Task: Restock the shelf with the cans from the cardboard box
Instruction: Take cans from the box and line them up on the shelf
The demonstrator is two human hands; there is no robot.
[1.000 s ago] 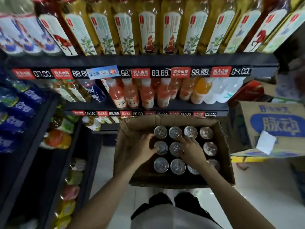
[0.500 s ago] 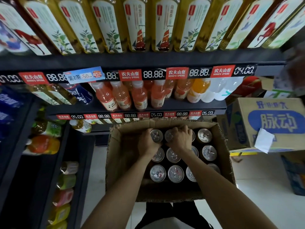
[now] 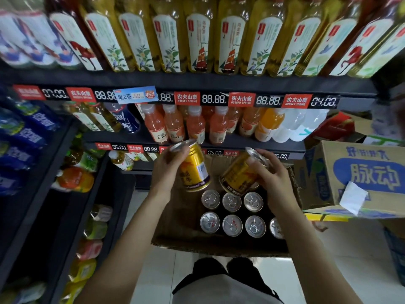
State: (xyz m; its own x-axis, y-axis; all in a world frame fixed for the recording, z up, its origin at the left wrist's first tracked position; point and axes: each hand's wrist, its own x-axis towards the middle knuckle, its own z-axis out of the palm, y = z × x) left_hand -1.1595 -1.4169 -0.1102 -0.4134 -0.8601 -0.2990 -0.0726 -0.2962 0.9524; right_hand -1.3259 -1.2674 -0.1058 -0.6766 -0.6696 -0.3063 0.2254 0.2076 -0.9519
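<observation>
Dark shelving [image 3: 197, 83] fills the view, with tall tea bottles [image 3: 198, 40] along the upper tier, orange and pale drink bottles [image 3: 195, 125] on the tier below, and red-and-black price tags [image 3: 213, 98] along each edge. To the right sits a big carton with blue print [image 3: 359, 174], a white slip [image 3: 352, 200] stuck to its face; its far end is cut off by the frame. Below the shelves an open cardboard box [image 3: 175, 216] sits on the pale floor, holding upright cans [image 3: 232, 213] in 2 visible rows, silver tops up; at least 7 show, and the rightmost is partly hidden behind the right forearm.

Above the box, the left hand [image 3: 166, 170] is curled round a gold can [image 3: 194, 167], fingers wrapped on its side, the can tilted with its top toward the shelf. The right hand [image 3: 271, 178] grips a second gold can [image 3: 238, 174] near its lid, thumb and fingers clamped on the rim, the can leaning left so its base nears the first can; whether the 2 touch is unclear. Labels on both are blurred. Bottles at far left [image 3: 24, 137] are smeared and hard to read.
</observation>
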